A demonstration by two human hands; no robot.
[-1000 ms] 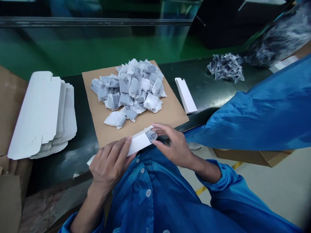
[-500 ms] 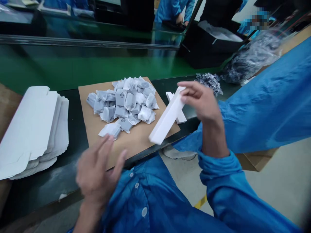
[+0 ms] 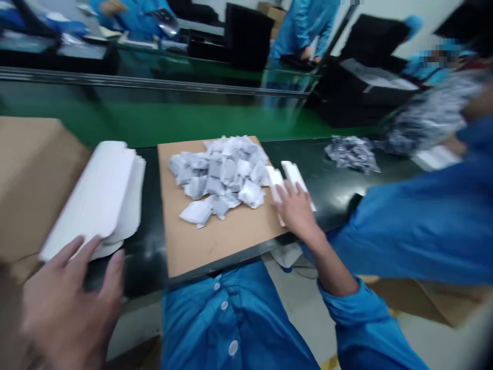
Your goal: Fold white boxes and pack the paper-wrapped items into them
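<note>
My left hand (image 3: 75,303): fingers spread at near end of flat carton stack (image 3: 94,198), left; contact unclear. Right hand (image 3: 298,213), well apart, over white box (image 3: 275,180) at right edge of cardboard sheet (image 3: 192,257); grip unclear. Best: light touch, box parallel to neighbouring box (image 3: 295,173).

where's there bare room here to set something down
The cardboard sheet is bare on the near side of the heaped pouches. So are two patches of dark bench: a strip between the sheet and the flat cartons, and one between the narrow white boxes and the crumpled plastic. It's crowded at the pouches and around the right hand.
</note>
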